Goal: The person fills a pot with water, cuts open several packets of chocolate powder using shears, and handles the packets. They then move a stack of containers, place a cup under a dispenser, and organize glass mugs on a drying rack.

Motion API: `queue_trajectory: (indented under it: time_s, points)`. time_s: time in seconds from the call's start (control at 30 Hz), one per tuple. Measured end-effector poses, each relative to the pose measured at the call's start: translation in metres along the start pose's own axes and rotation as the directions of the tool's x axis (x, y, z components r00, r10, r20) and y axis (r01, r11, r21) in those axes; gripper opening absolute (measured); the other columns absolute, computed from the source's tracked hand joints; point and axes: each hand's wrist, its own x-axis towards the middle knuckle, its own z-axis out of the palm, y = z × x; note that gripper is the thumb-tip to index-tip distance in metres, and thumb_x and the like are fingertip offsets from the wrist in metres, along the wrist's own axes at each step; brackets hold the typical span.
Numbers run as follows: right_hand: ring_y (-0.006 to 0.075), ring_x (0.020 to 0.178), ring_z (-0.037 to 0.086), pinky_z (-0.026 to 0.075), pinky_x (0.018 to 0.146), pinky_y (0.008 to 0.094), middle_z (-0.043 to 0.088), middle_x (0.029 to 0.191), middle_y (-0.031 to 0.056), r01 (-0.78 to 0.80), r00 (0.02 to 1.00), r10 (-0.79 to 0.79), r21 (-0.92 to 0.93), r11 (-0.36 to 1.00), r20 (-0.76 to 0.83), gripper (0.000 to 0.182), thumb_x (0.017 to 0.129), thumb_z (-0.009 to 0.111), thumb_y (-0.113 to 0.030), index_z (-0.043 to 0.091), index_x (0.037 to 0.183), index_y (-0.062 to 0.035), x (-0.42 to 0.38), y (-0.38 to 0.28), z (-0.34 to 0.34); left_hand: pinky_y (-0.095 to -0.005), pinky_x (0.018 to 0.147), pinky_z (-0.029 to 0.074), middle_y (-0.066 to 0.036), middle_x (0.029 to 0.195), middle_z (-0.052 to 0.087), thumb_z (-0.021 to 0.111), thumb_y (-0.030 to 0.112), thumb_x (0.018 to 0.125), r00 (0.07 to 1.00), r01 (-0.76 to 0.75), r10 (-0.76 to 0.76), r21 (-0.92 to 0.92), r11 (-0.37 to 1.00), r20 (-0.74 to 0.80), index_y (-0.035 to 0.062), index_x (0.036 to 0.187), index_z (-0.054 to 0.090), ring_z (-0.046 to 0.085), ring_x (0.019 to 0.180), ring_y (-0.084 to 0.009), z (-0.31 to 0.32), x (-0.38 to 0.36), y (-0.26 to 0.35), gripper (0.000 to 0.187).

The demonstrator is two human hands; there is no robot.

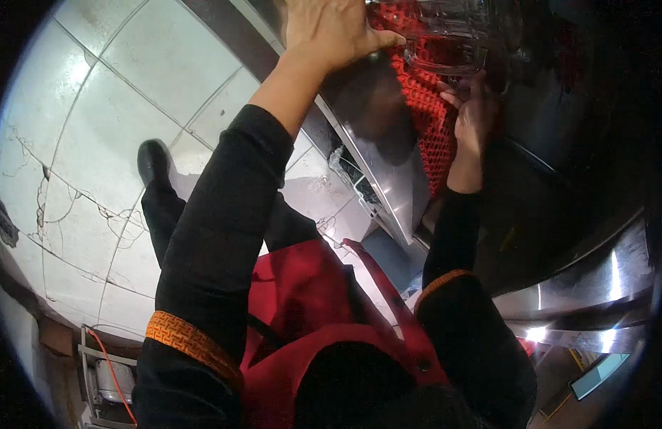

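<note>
My left hand (329, 30) is at the top edge over the counter's rim, its thumb stretched right to the side of a clear glass vessel (445, 51). Part of that hand is cut off by the frame. My right hand (472, 118) is beside the lower end of the glassware, fingers apart, with the fingertips at or very near the glass. No firm grip shows on either side. Under the glassware lies a red perforated mat (432, 132). More clear glass (499, 25) stands close by, its outlines merging in the dark.
A steel counter edge (377, 171) runs diagonally beside the mat. The dark surface to the right ends in a shiny curved metal rim (581, 279). White cracked floor tiles (95, 157) are at left. A metal frame with an orange cable (111, 365) stands at lower left.
</note>
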Motion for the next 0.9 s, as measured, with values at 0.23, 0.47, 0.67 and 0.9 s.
queue_trajectory:
  time_s: [0.23, 0.47, 0.67, 0.9]
  points:
    - [0.0243, 0.086, 0.060, 0.051, 0.063, 0.0314, 0.056, 0.102, 0.0121, -0.166, 0.913, 0.207, -0.143, 0.976, 0.351, 0.033, 0.087, 0.051, -0.025, 0.050, 0.109, -0.0006, 0.011, -0.020, -0.065, -0.0600, 0.101, 0.005, -0.027, 0.141, 0.000, 0.075, 0.048, 0.055, 1.000, 0.003, -0.003, 0.022, 1.000, 0.022, 0.0070, 0.139, 0.001, 0.001, 0.130, -0.0438, 0.015, 0.001, -0.003, 0.119]
    - [0.0217, 0.077, 0.059, 0.049, 0.062, 0.0323, 0.057, 0.097, 0.0100, 0.096, 0.992, -0.085, 0.122, 0.988, -0.096, 0.031, 0.087, 0.049, -0.025, 0.051, 0.109, -0.0024, 0.109, 0.030, -0.093, -0.0610, 0.101, 0.004, -0.028, 0.141, 0.000, 0.074, 0.049, 0.056, 0.982, 0.052, -0.029, -0.119, 0.992, 0.185, 0.0076, 0.139, 0.000, 0.001, 0.130, -0.0443, -0.014, 0.000, 0.004, 0.118]
    - [0.0211, 0.079, 0.058, 0.049, 0.062, 0.0320, 0.057, 0.097, 0.0097, 0.153, 0.988, -0.153, -0.151, 0.977, 0.012, 0.031, 0.087, 0.049, -0.024, 0.051, 0.108, -0.0023, 0.145, 0.025, -0.108, -0.0633, 0.099, 0.003, -0.028, 0.141, -0.001, 0.073, 0.046, 0.056, 0.992, 0.036, -0.022, -0.114, 0.993, 0.122, 0.0085, 0.139, -0.002, 0.000, 0.130, -0.0450, -0.007, -0.001, 0.005, 0.118]
    - [0.0205, 0.082, 0.057, 0.049, 0.063, 0.0316, 0.057, 0.098, 0.0094, 0.090, 0.985, -0.108, -0.134, 0.987, -0.137, 0.030, 0.088, 0.049, -0.024, 0.052, 0.108, -0.0023, 0.089, 0.018, -0.095, -0.0620, 0.100, 0.004, -0.027, 0.141, -0.002, 0.074, 0.049, 0.056, 0.970, 0.063, -0.031, -0.125, 0.990, 0.243, 0.0094, 0.139, -0.002, 0.000, 0.131, -0.0432, -0.022, 0.004, 0.007, 0.119]
